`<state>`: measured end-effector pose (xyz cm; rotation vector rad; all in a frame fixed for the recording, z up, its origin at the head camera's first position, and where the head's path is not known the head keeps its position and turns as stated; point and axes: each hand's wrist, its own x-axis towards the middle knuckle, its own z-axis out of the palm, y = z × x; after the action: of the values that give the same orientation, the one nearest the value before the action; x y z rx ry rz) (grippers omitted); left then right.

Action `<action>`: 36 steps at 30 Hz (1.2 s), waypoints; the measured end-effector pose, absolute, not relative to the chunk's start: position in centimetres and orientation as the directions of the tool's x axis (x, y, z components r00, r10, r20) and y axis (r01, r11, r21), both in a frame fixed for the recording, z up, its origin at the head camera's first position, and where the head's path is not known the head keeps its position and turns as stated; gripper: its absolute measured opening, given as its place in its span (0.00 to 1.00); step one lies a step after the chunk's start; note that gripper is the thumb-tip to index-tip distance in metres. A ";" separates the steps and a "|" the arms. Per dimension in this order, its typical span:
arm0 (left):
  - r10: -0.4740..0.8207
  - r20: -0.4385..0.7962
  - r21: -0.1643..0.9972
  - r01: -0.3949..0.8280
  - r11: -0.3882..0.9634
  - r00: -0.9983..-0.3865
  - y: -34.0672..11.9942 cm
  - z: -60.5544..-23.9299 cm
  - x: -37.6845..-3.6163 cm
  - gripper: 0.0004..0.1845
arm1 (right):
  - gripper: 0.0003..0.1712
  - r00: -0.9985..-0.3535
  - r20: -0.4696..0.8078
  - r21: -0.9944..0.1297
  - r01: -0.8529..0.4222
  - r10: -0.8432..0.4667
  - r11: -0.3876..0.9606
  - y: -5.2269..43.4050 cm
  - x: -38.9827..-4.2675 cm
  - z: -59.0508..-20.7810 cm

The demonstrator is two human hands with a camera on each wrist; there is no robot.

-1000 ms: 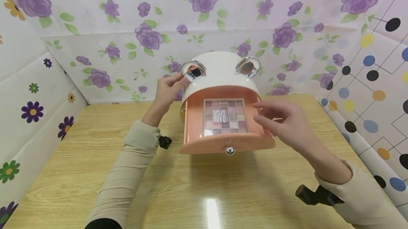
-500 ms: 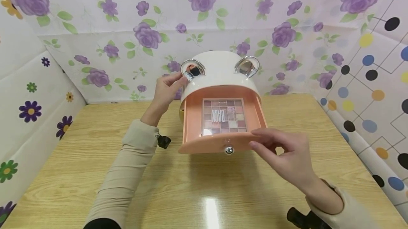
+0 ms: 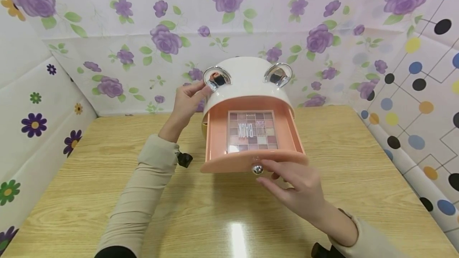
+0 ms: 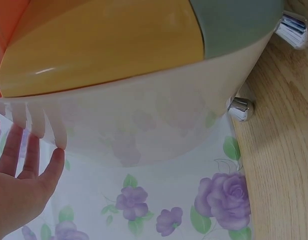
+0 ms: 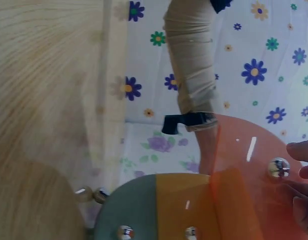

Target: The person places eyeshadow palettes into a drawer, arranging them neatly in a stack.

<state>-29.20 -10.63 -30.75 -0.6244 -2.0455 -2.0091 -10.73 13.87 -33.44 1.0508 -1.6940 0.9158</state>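
Observation:
A white drawer box [image 3: 247, 76] with two chrome ear shapes stands at the back of the table. Its peach top drawer [image 3: 226, 163] is pulled out, and an eyeshadow palette [image 3: 252, 130] lies inside. On the drawer front is a round silver knob [image 3: 257, 169]. My right hand [image 3: 301, 188] is at this knob, with index finger and thumb spread on either side of it. The right wrist view shows the fingertips beside the knob [image 5: 279, 168]. My left hand [image 3: 184, 104] rests its fingertips on the box's left side, near the chrome ear; they lie against the white shell [image 4: 138, 120].
Below the peach drawer sit a yellow drawer [image 5: 181, 192] and a green drawer [image 5: 133, 200], each with a silver knob. Chrome feet [image 4: 241, 109] support the box on the wooden table [image 3: 118, 170]. Flowered sheeting [image 3: 143, 18] rises behind.
My right hand has moved from the drawer's right side down along its front edge and left to the knob. The left hand, the drawer and the palette have stayed in place.

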 end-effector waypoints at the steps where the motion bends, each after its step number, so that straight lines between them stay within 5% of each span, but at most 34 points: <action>1: 0.152 0.432 0.901 0.434 -0.018 -0.889 -10.6 -30.8 -29.2 0.17 | 0.15 -0.201 0.946 -0.097 -0.923 -0.253 0.372 13.7 -10.8 -33.7; 13: 0.159 0.424 0.904 0.427 -0.017 -0.892 -10.7 -30.7 -29.1 0.18 | 0.12 -0.049 0.958 0.115 -0.837 -0.283 0.536 12.3 -11.7 -34.6; 36: 0.166 0.415 0.909 0.416 -0.029 -0.894 -10.7 -30.6 -29.1 0.17 | 0.13 -0.063 0.971 0.074 -0.836 -0.229 0.544 11.7 -12.6 -33.1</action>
<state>-29.06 -10.67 -30.58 -0.6265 -2.0531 -2.0366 -12.62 11.73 -33.12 0.9269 -1.5954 0.6376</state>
